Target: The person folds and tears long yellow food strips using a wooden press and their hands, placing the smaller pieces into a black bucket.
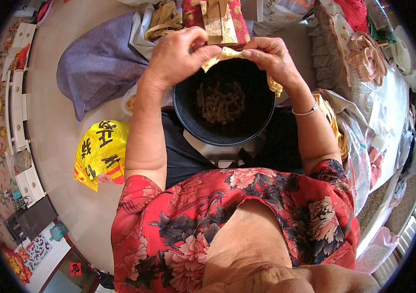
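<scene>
My left hand (178,58) holds one end of a pale yellow, wrinkled strip (228,55) between thumb and fingers. The other end is pinched by my right hand (272,55), so the strip spans the gap between them. Under my right wrist hangs a crinkled yellow length (274,87); whether it joins the strip is hidden. Both hands are over the far rim of a round black basin (226,141), which rests between my legs. Short brownish pieces (220,102) lie in its shaded bottom.
Beyond the basin is a red patterned block (192,14) with pieces of wood (219,34) on it. Dry yellowish strips (164,20) fill a bag beside a grey-purple cloth (101,62). A yellow plastic bag (101,154) lies left; more yellow strips (327,113) are by my right arm.
</scene>
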Action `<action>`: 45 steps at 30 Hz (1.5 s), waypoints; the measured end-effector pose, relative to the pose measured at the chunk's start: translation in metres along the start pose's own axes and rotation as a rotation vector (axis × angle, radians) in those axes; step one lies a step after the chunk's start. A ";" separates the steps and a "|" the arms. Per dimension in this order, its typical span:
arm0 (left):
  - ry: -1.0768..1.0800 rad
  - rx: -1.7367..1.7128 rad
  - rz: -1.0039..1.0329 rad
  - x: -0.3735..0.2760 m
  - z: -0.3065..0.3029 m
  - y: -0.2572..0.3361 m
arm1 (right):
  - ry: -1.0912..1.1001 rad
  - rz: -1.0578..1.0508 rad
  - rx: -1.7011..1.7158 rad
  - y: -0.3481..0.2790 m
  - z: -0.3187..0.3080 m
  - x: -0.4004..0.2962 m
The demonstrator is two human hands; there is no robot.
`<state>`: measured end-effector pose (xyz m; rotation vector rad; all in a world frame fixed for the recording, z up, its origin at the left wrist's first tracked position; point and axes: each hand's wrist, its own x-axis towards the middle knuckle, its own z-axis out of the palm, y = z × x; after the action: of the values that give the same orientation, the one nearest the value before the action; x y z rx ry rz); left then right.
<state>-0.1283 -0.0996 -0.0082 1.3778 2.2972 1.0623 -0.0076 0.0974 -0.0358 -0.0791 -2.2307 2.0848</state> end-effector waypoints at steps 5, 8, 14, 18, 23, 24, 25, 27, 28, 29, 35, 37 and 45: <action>-0.126 0.206 0.061 -0.004 0.038 0.001 | -0.040 -0.053 -0.174 0.015 0.011 0.004; -0.471 -0.263 -0.153 0.000 0.015 -0.003 | -0.047 0.003 -0.289 0.009 -0.002 0.004; -0.052 0.076 -0.158 0.024 0.026 -0.032 | 0.189 0.046 -0.406 0.023 -0.006 0.038; 0.154 0.221 -0.203 0.045 0.038 -0.050 | 0.345 -0.033 -0.602 0.042 0.001 0.069; -0.140 0.349 -0.356 0.039 0.030 -0.047 | 0.382 0.067 -1.131 0.052 -0.007 0.070; -0.214 0.371 -0.387 0.030 0.025 -0.036 | 0.392 0.000 -1.052 0.053 -0.013 0.067; -0.362 0.363 -0.457 0.027 0.016 -0.012 | 0.307 0.098 -0.738 0.047 -0.012 0.065; -0.091 0.158 -0.316 0.016 0.032 -0.003 | 0.112 0.258 -0.108 0.024 -0.001 0.053; 0.065 0.071 -0.262 0.017 0.046 -0.006 | 0.034 0.395 0.048 0.020 0.006 0.046; 0.178 -0.120 -0.198 0.017 0.058 -0.002 | -0.009 0.432 0.279 0.015 0.019 0.039; 0.597 -1.497 -0.220 0.023 0.047 0.010 | -0.168 0.074 0.237 0.001 0.036 0.029; 0.677 -1.813 -0.281 0.029 0.029 0.015 | -0.181 0.022 -0.015 -0.010 0.041 0.025; 1.063 -0.669 0.187 0.024 0.012 0.001 | -0.271 0.216 0.656 -0.028 0.037 0.015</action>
<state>-0.1338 -0.0736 -0.0122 0.8097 1.9297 2.7900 -0.0252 0.0601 -0.0097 0.0107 -1.5816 2.9881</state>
